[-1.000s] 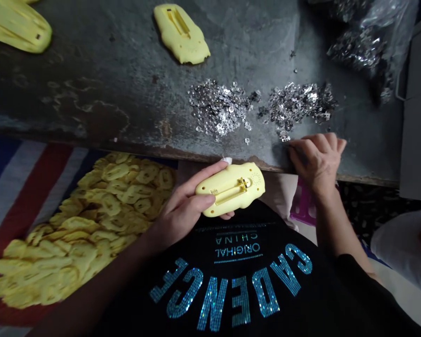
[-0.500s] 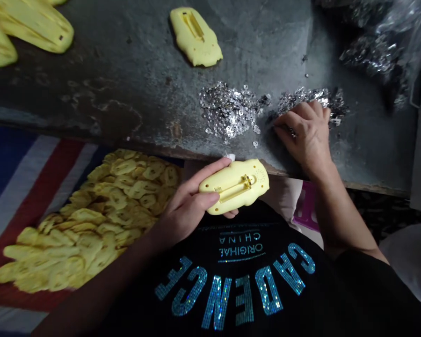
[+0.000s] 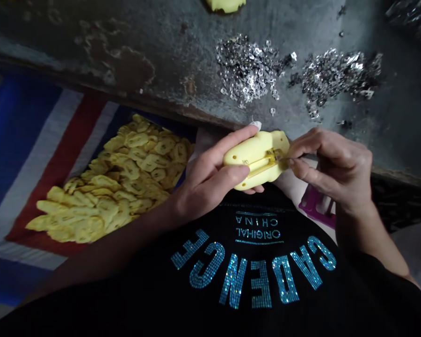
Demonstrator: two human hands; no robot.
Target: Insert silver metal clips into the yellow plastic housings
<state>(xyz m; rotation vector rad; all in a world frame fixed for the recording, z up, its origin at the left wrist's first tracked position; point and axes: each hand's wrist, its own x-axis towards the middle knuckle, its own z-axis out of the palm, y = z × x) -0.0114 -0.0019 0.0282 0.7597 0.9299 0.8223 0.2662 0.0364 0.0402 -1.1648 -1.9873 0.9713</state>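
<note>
A yellow plastic shell (image 3: 252, 150) with a long battery slot and small screw holes lies in my left hand (image 3: 217, 164). The thumb presses beside the slot and the fingers wrap underneath. A white covering shows on the index fingertip. My right hand (image 3: 337, 164) is pinched at the shell's right end, by the end of the slot. Its fingertips hold a small metal contact piece (image 3: 283, 163), blurred and partly hidden. Beyond the hands, on the dark bench, lie a left pile of small metal contact pieces (image 3: 249, 70) and a right pile of metal pieces (image 3: 337, 77).
The worn metal bench (image 3: 168, 56) has its front edge just beyond my hands. Another yellow shell (image 3: 228, 4) is cut off at the top. Many yellow shells (image 3: 119, 182) fill a striped sack (image 3: 66, 154) at the left. A purple plastic item (image 3: 314, 203) sits below the right hand.
My right hand went from the bench edge to the right metal pile, then came back to the shell with a small piece. My left hand keeps its hold. The view has shifted.
</note>
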